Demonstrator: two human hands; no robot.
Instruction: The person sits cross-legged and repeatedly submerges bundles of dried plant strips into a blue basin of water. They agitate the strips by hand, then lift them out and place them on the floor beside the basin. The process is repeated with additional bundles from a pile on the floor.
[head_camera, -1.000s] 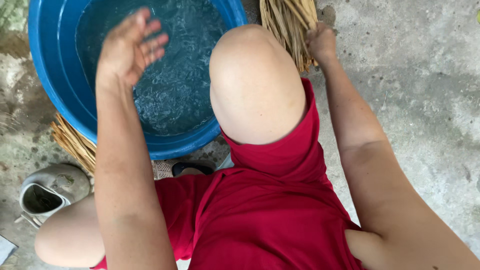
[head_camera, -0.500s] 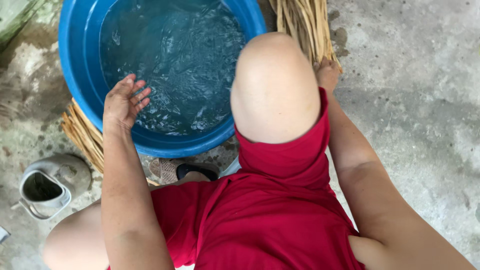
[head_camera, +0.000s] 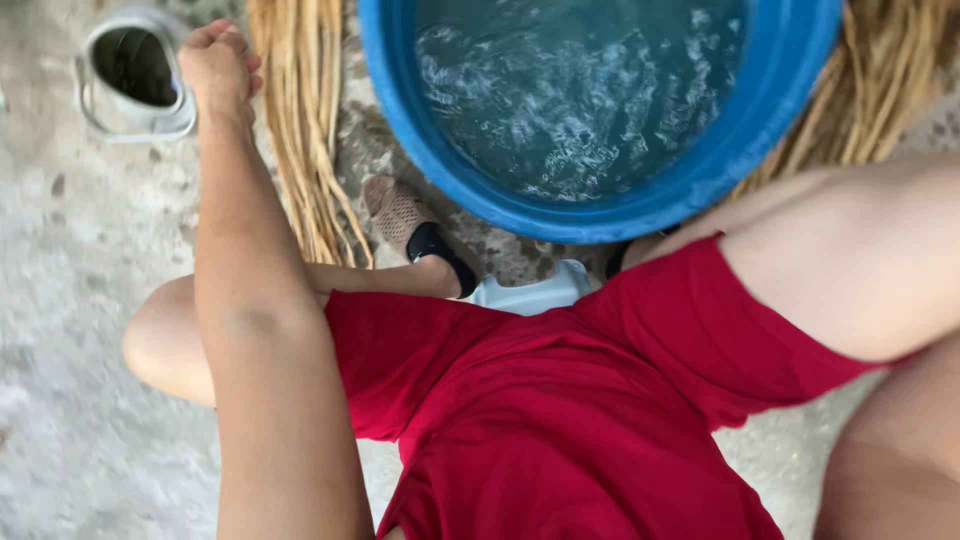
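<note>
Left hand (head_camera: 217, 62) is reaching out at the top left of the view, with its fingers curled together into a loose fist; whether anything is being pinched inside it cannot be told, because only the back of the hand is showing. The hand is hovering just beside a small metal cup (head_camera: 137, 72), which is standing upright on the concrete floor (head_camera: 70, 300) with its dark opening facing up. On the other side of the hand, a bundle of dry straw-coloured fibres (head_camera: 300, 130) is lying along the floor, running from the top edge down toward the bent left leg. The left forearm is stretching from the hand down to the bottom edge of the view.

Further right, a beige shoe with a black sock (head_camera: 410, 225) is resting on the floor beside the fibres, close to the wall of a large blue plastic basin (head_camera: 600, 215). The basin is holding rippling, foamy water (head_camera: 580, 100). More of the same fibres (head_camera: 870, 90) are fanning out from behind the basin at the top right. Red shorts (head_camera: 560, 420) are filling the lower middle, and a pale low seat (head_camera: 535, 292) is showing between the legs.

Right hand is sitting outside the view; only part of the arm is showing at the bottom right.
</note>
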